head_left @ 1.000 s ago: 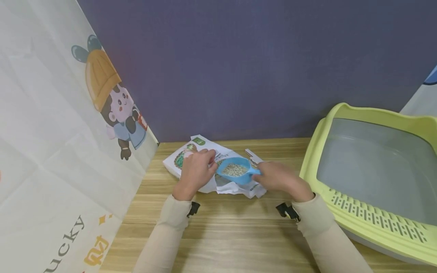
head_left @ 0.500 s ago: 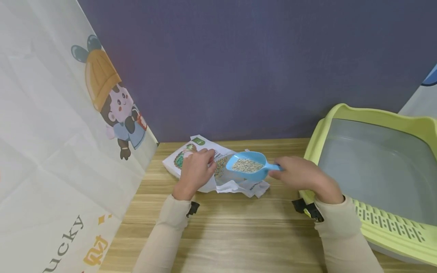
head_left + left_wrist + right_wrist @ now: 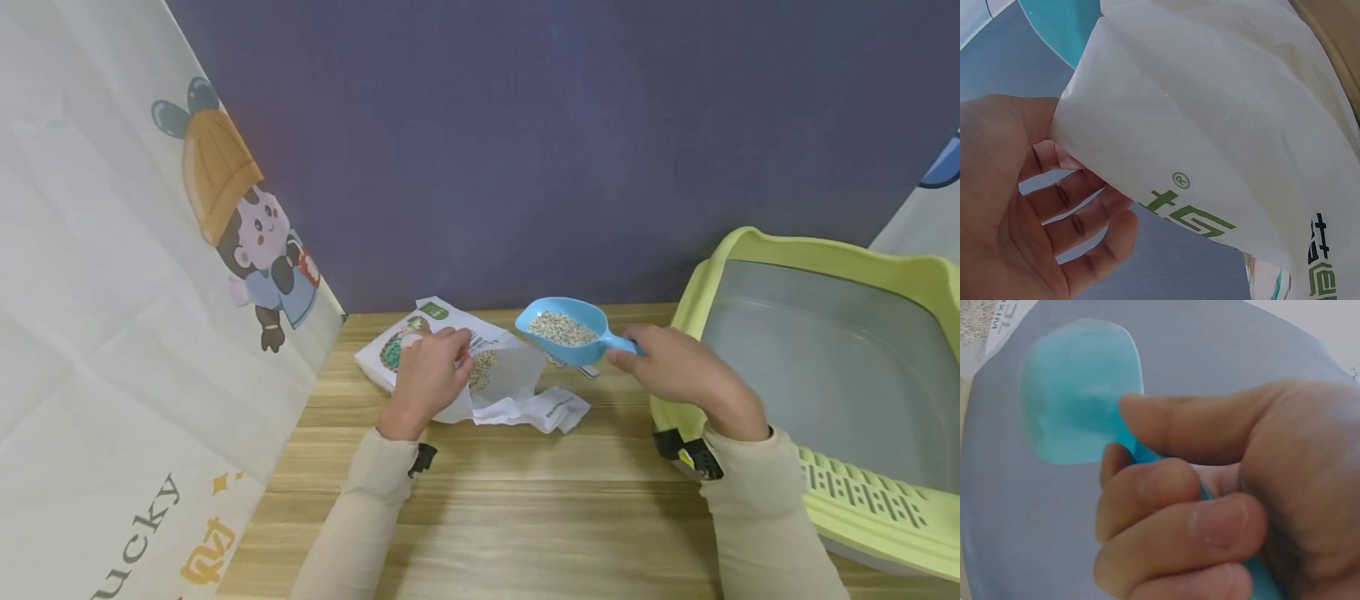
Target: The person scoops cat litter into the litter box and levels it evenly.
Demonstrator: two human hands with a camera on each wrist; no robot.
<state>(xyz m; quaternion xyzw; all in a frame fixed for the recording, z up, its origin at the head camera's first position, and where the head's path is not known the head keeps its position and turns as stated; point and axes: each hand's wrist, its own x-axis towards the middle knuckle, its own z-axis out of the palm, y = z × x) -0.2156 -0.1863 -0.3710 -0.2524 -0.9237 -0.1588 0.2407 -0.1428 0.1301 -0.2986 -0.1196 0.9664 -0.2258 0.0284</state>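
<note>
A white bag (image 3: 517, 410) with green print lies torn at its right end, and pale pellets (image 3: 483, 369) show inside. My left hand (image 3: 431, 375) pinches the edge of the bag's opening; the left wrist view shows the bag's film (image 3: 1197, 119) between thumb and forefinger. Curled round the handle of a blue scoop (image 3: 583, 355) is my right hand (image 3: 678, 367). The scoop is raised above the bag's right end and carries a heap of pellets (image 3: 562, 329). From the right wrist, only the scoop's underside (image 3: 1079, 394) shows.
To the right stands a litter box (image 3: 697, 304) with a lime-green rim, a slotted front ledge and a grey inside. My right forearm passes over its near left corner. A dark wall panel (image 3: 487, 167) rises behind the wooden table (image 3: 525, 500); a printed white sheet (image 3: 97, 292) hangs on the left.
My right hand has lifted the pellet-filled scoop out of the bag's opening, up and to the right. The bag's loose flap has settled. My left hand keeps its place.
</note>
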